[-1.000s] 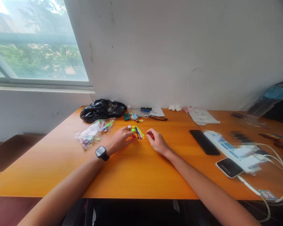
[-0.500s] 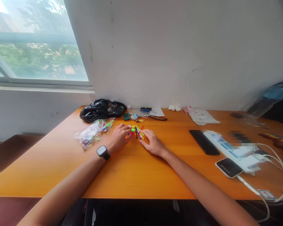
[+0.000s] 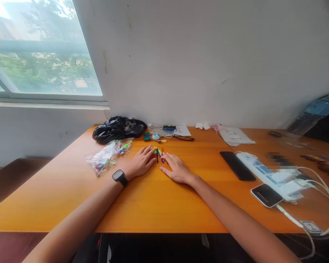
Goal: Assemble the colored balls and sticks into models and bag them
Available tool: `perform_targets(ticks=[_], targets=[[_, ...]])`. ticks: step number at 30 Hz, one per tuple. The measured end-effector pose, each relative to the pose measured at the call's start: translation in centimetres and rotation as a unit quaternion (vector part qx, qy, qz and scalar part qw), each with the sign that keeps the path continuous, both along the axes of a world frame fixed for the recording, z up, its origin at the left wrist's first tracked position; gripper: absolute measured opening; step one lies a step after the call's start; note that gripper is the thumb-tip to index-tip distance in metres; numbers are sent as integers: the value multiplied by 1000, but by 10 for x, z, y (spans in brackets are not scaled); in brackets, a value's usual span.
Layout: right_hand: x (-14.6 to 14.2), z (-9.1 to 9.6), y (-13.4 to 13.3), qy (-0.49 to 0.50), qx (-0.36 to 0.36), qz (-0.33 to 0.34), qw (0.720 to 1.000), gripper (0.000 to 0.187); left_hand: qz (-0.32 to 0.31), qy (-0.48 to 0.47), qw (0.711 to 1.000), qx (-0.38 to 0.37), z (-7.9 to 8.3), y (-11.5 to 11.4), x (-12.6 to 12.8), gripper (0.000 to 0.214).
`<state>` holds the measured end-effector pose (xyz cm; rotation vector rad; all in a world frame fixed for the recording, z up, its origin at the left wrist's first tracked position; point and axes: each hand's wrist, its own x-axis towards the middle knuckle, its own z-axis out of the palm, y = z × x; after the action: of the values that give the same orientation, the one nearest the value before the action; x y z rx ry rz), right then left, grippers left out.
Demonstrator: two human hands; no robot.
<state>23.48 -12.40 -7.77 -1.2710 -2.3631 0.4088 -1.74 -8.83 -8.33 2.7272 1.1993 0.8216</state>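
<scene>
A small heap of coloured plastic sticks and round pieces [image 3: 158, 153] lies on the orange table [image 3: 159, 197]. My left hand [image 3: 141, 162], with a black watch [image 3: 119, 177] on its wrist, lies flat and open on the table, fingertips against the left side of the heap. My right hand [image 3: 175, 168] also lies flat with its fingers stretched out, touching the heap's right side. The two hands enclose the pieces between them and hide part of them. Neither hand grips anything.
A clear bag of coloured pieces [image 3: 108, 155] and a black plastic bag [image 3: 117, 128] lie to the left. Small items, glasses [image 3: 184, 137] and papers [image 3: 234, 136] sit along the wall. At right lie a black phone [image 3: 237, 165], a power strip [image 3: 270, 173], a second phone [image 3: 266, 194] and cables.
Both hands have closed in on the coloured pieces from either side and flattened onto the table, pushing the pieces into a tighter heap.
</scene>
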Motion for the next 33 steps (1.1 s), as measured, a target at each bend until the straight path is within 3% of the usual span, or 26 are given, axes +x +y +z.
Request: perform_targets(ticks=[12,19,26,33], targets=[[-1,7,-4,-5,-12,29,999,37,6,-20,1000,-2,-5,3,0,48],[-4,-2,5,-44,-9,10,999,64,30,-17,999,5,-11,8,2,53],[-34,-7,23,-133,-20,-12,991,74,-34,51,998,1,-12,31,-5,60],[-72,-5,30,-126,-19,-41,991,75,-7,60,998,-29,-11,54,-32,64]])
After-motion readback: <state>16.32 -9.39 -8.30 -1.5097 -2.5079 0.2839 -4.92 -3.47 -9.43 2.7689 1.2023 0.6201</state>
